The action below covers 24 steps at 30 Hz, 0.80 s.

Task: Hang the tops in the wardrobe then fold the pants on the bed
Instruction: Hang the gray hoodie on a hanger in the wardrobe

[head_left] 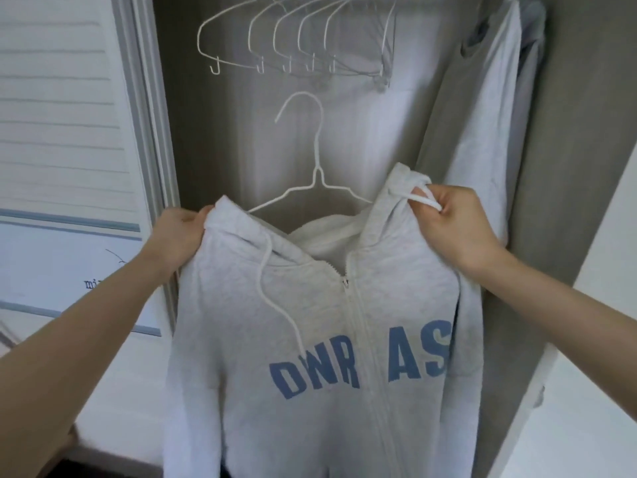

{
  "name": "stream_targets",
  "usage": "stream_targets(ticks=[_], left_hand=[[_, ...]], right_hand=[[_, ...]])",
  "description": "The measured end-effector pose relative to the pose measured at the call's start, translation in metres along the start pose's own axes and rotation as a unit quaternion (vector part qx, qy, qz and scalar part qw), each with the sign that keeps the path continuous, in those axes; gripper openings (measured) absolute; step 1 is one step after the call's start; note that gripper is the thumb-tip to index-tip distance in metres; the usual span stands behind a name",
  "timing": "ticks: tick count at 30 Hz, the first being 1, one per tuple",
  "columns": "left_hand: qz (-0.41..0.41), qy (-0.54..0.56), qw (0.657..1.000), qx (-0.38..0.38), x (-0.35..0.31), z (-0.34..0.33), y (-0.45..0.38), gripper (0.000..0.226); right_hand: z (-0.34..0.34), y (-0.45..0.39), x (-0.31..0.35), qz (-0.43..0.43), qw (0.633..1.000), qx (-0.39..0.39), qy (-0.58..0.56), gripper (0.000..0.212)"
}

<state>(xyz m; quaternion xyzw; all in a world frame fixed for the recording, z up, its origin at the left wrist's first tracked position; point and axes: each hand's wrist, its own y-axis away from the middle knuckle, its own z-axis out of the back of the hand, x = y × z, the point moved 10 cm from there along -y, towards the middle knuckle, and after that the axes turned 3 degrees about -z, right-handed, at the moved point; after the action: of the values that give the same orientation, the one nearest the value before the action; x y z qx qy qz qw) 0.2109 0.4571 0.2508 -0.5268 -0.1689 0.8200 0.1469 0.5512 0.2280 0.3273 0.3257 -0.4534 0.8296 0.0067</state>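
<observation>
Hidden and cropped parts at the wardrobe

The white hanger (pixel 319 167) has its lower arms and bar buried inside the grey hoodie (pixel 320 339), whose hem and sleeves run off the bottom edge. The left hand (pixel 179 236) has its fingertips tucked behind the collar. The empty hangers (pixel 293 39) lose their hooks at the top edge, so the rail is unseen. The hanging garment (pixel 482 115) is partly covered by the right hand (pixel 451 222).
</observation>
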Motion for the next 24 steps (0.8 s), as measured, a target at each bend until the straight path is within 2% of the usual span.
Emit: stream_targets(ticks=[4,6,8,10,12,16,19,21,22,23,24], left_hand=[[-0.077,-0.084,0.992,-0.056,-0.023,0.007,0.005,0.037],[-0.149,-0.036,0.985,-0.081,-0.047,0.011,0.018,0.039],[-0.223,0.012,0.975,-0.009,-0.072,-0.004,0.036,0.039],[-0.294,-0.046,0.952,0.071,-0.085,-0.028,0.057,0.032],[-0.334,-0.117,0.933,0.059,-0.085,-0.036,0.064,0.032],[-0.391,-0.29,0.873,0.027,-0.093,-0.049,0.064,0.04],[-0.431,-0.337,0.836,0.033,-0.109,-0.062,0.066,0.035],[-0.424,-0.315,0.848,0.036,-0.118,-0.066,0.062,0.034],[-0.41,-0.279,0.868,0.034,-0.119,-0.063,0.057,0.032],[-0.394,-0.234,0.888,0.029,-0.119,-0.057,0.052,0.03],[-0.383,-0.192,0.903,0.013,-0.117,-0.05,0.048,0.029]], right_hand=[[-0.005,-0.003,-0.008,-0.027,0.999,-0.026,-0.014,0.051],[0.0,-0.003,-0.015,-0.046,0.998,-0.047,0.005,0.053],[0.005,-0.002,-0.02,-0.047,0.996,-0.069,0.032,0.054],[0.009,-0.002,-0.026,-0.055,0.995,-0.079,0.04,0.053],[0.008,-0.004,-0.027,-0.052,0.994,-0.059,0.069,0.049],[0.009,-0.01,-0.014,0.028,0.969,-0.017,0.243,0.04],[0.013,-0.014,-0.002,0.014,0.976,-0.019,0.218,0.037],[0.0,-0.012,0.023,0.044,0.982,-0.008,0.182,0.031],[-0.014,-0.009,0.034,0.072,0.984,0.036,0.159,0.021],[-0.031,-0.003,0.04,0.088,0.978,0.11,0.152,0.021],[-0.047,0.006,0.037,0.084,0.962,0.207,0.158,0.043]])
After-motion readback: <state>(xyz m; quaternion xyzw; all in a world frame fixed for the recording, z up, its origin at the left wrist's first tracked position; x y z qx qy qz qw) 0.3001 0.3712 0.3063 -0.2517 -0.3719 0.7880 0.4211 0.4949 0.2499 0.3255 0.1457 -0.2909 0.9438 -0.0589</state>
